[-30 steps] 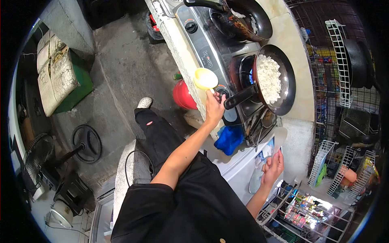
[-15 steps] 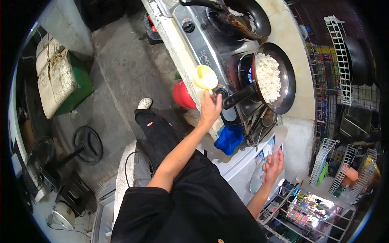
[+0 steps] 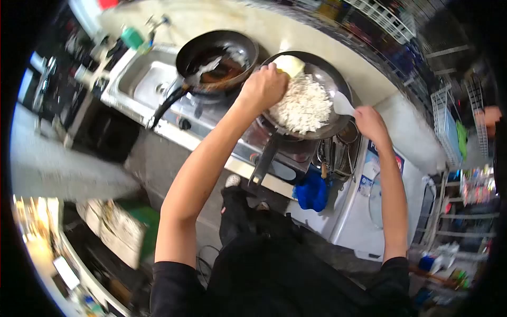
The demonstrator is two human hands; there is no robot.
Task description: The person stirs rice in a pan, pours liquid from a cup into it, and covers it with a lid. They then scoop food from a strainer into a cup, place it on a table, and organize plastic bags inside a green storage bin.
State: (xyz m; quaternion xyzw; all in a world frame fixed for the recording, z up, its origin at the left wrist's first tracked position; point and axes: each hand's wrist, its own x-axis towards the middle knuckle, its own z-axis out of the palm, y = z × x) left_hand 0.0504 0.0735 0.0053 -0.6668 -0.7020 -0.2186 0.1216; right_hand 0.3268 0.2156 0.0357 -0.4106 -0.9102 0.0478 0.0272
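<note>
Your left hand (image 3: 262, 87) is gripping a yellow cup (image 3: 289, 64), tipped at the pan's (image 3: 338, 87) eleven o'clock over the rice (image 3: 303, 104). Your right hand (image 3: 369, 122) is closing around a white spatula (image 3: 343, 105) at three o'clock.

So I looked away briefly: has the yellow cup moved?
Yes. The left hand carried the yellow cup from the stove front to over the rice pan.

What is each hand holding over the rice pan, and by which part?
The left hand holds a yellow cup, its grip point hidden. The right hand holds a white spatula by its handle end.
</note>
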